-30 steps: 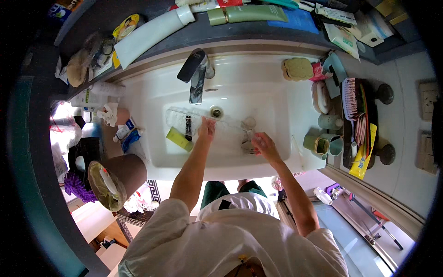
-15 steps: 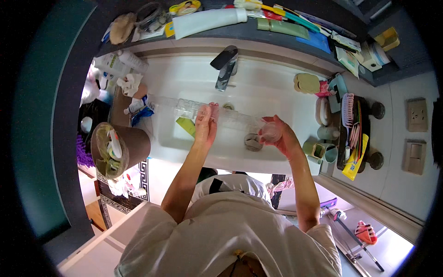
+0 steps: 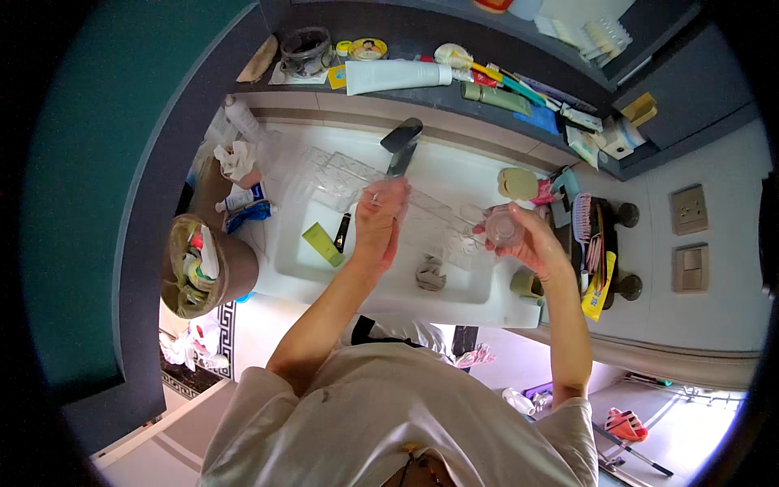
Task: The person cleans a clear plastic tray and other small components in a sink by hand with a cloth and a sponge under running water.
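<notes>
A long clear plastic tray [image 3: 345, 172] with a patterned surface spans the white sink [image 3: 292, 268] at a slant. My left hand [image 3: 380, 219], below the black faucet [image 3: 401, 146], overlaps the tray's middle with fingers curled, seemingly gripping it; its exact hold is partly hidden. To the right, my right hand [image 3: 531, 243] holds a small round clear cup [image 3: 504, 227] by its side. Inside the basin lie a green box-like pack [image 3: 323, 244], a slim black tube [image 3: 342, 234] and a crumpled grey cloth [image 3: 431, 273].
Toiletries line the dark shelf [image 3: 438, 99], including a large white tube [image 3: 398, 77]. A brown trash bin [image 3: 235, 264] stands left of the sink. On the right ledge are a hairbrush [image 3: 582, 217], a yellow tube [image 3: 598, 288] and a beige sponge [image 3: 517, 184].
The view has shifted, bringing more of the upper shelf into sight. My right hand has turned the clear cup so its round end shows. The black tube is now visible beside the green pack.
</notes>
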Available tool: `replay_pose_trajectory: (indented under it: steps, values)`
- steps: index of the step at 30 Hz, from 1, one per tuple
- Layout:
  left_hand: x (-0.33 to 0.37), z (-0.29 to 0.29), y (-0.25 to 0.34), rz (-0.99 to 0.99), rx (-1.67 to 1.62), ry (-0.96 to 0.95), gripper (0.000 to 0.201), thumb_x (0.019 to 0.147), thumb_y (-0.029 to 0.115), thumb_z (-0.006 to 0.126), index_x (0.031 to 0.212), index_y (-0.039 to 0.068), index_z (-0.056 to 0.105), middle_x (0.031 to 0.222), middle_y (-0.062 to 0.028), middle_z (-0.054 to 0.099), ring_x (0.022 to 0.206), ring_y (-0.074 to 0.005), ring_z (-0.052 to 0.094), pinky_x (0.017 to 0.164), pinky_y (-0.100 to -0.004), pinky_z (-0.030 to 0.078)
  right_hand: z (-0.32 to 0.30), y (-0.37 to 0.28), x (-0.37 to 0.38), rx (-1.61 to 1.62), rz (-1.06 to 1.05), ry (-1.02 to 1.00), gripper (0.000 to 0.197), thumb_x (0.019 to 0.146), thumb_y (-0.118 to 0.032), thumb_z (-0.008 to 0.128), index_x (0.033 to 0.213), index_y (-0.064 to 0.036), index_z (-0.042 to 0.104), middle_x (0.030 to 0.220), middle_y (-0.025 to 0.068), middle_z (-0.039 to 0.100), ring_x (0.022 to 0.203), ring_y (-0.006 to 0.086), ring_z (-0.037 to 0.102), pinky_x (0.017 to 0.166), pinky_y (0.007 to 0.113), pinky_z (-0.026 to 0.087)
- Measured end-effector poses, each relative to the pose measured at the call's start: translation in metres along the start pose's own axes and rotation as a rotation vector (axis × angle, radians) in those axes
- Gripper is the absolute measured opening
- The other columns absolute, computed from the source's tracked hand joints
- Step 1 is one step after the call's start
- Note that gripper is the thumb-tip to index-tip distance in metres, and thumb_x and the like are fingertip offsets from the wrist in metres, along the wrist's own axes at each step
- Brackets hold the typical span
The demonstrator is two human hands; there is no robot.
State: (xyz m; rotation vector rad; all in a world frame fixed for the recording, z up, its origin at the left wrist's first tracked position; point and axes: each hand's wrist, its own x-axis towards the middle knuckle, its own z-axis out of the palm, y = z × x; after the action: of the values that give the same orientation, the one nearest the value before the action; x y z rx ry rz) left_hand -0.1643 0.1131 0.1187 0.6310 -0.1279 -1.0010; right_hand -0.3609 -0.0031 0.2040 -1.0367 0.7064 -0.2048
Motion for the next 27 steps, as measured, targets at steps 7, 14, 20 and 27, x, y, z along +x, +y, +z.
replay_pose_trajectory:
  steps: [7, 14, 20, 27]
  values:
    - [0.005, 0.033, 0.000, 0.049, -0.001, -0.035, 0.022, 0.073, 0.004, 0.064, 0.083, 0.010, 0.046, 0.084, -0.0002, 0.054, 0.085, -0.0097, 0.049, 0.083, -0.0263, 0.038, 0.016, -0.039, -0.023, -1.003, -0.446, 0.058, 0.046, 0.064, 0.002, 0.062, 0.107, -0.0067, 0.048, 0.106, 0.0042, 0.051, 0.096, 0.0161, 0.049, 0.080, 0.026, 0.038]
    - [0.010, 0.039, 0.000, 0.069, 0.052, -0.055, 0.014, 0.076, 0.011, 0.063, 0.076, 0.012, 0.049, 0.087, -0.0008, 0.056, 0.080, -0.0101, 0.051, 0.068, -0.0213, 0.039, 0.044, -0.061, -0.038, -1.328, -0.464, 0.116, 0.061, 0.053, 0.015, 0.056, 0.109, -0.0063, 0.045, 0.110, 0.0083, 0.047, 0.104, 0.0231, 0.044, 0.088, 0.030, 0.035]
    - [0.005, 0.056, 0.015, -0.015, 0.036, -0.004, 0.018, 0.072, 0.011, 0.066, 0.076, 0.011, 0.048, 0.066, 0.0051, 0.048, 0.061, -0.0026, 0.041, 0.054, -0.0175, 0.031, 0.051, -0.071, -0.039, -1.485, -0.523, 0.055, 0.063, 0.048, 0.020, 0.046, 0.104, -0.0086, 0.049, 0.116, 0.0099, 0.043, 0.109, 0.0293, 0.041, 0.085, 0.032, 0.038]
    - [0.006, 0.062, 0.024, -0.040, 0.059, 0.005, 0.022, 0.076, 0.016, 0.063, 0.060, 0.014, 0.048, 0.063, 0.0054, 0.048, 0.053, -0.0021, 0.037, 0.047, -0.0176, 0.027, 0.061, -0.079, -0.038, -1.627, -0.594, -0.067, 0.060, 0.046, 0.022, 0.041, 0.097, -0.0077, 0.053, 0.114, 0.0102, 0.043, 0.109, 0.0291, 0.040, 0.080, 0.031, 0.041]
